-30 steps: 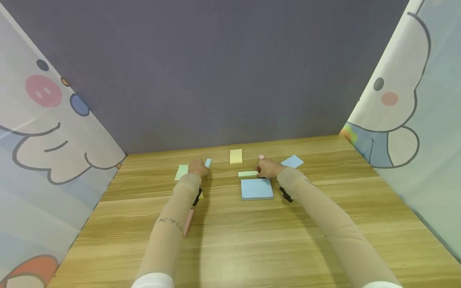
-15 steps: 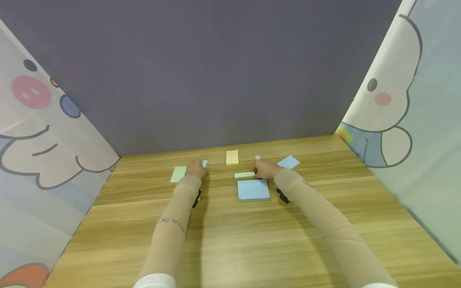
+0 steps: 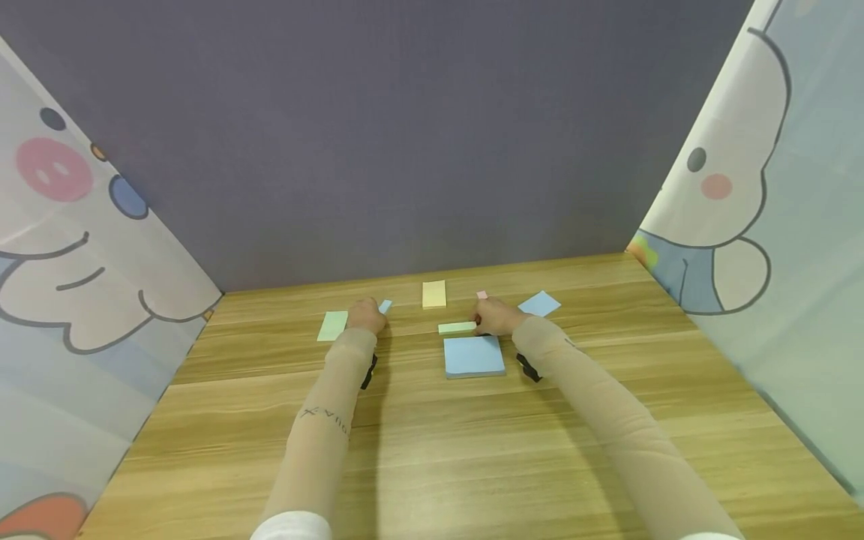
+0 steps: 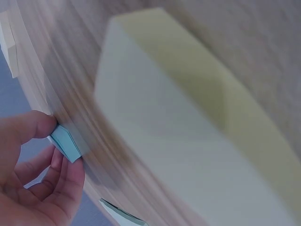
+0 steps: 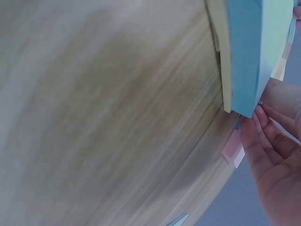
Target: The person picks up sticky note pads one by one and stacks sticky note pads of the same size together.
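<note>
My left hand (image 3: 367,316) pinches a small light-blue sticky-note pad (image 4: 68,142) between thumb and fingers, at the left of the table. A strip of that pad (image 3: 385,307) shows past the hand in the head view. My right hand (image 3: 496,316) holds the right end of a narrow pale-green sticky-note pad (image 3: 457,328), its fingers bent around that end. In the right wrist view the large blue pad (image 5: 245,56) hides the grip. This large pad (image 3: 474,356) lies just in front of the right hand, and a small pink pad (image 3: 482,295) lies just behind it.
A yellow pad (image 3: 434,294) lies at the back middle, a blue one (image 3: 539,304) turned cornerwise at right. A green pad (image 3: 332,326) sits left of the left hand. A pale-yellow pad (image 4: 178,108) looms close in the left wrist view. A grey panel (image 3: 425,150) stands behind.
The head view has shifted slightly, and the left arm now covers the pink and yellow pads seen beside it earlier. The small blue pad's tilt changes a little. Both hands stay nearly in place.
</note>
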Tool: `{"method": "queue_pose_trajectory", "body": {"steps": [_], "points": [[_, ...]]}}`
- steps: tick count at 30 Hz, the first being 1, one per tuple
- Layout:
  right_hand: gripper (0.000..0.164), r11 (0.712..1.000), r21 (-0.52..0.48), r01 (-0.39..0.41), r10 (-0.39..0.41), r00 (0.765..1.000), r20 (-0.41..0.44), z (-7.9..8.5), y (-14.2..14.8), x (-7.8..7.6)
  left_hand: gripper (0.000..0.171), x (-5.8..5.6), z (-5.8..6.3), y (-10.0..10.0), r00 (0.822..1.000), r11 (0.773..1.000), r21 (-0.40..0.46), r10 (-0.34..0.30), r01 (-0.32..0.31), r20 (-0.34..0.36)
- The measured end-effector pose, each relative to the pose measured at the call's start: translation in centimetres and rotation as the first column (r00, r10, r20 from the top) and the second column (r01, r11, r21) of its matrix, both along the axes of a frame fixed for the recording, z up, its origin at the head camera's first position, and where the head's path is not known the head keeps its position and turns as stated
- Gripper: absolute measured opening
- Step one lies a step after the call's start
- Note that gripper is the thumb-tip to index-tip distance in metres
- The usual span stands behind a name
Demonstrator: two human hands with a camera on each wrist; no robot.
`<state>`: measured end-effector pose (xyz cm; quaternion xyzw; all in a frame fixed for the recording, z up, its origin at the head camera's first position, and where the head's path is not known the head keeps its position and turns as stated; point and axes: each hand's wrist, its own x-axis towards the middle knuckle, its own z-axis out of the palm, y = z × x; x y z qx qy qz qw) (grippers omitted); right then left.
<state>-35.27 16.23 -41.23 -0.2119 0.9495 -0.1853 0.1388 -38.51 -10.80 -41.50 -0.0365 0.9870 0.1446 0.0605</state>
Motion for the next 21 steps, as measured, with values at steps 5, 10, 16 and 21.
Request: {"method": "queue_pose_trajectory", "body": {"steps": [5, 10, 16, 21], "points": [[0.037, 1.0, 0.0, -0.003, 0.003, 1.0, -0.002, 0.11, -0.05, 0.1, 0.034, 0.14, 0.12, -0.04, 1.0, 1.0, -0.017, -0.014, 0.014, -0.004], [0.035, 1.0, 0.021, -0.004, 0.004, 1.0, -0.001, 0.21, -0.1, 0.06, 0.032, 0.46, 0.43, -0.04, 1.0, 1.0, -0.015, -0.016, 0.016, -0.007], [0.035, 0.999, 0.033, -0.003, 0.003, 1.0, 0.009, 0.32, -0.1, 0.12, 0.031, 0.62, 0.62, 0.0, 1.0, 1.0, -0.007, -0.017, 0.017, -0.004], [0.036, 0.999, 0.031, -0.009, 0.009, 1.0, 0.009, 0.35, -0.05, 0.22, 0.029, 0.58, 0.67, 0.03, 1.0, 1.0, 0.0, -0.012, 0.012, 0.001]]}}
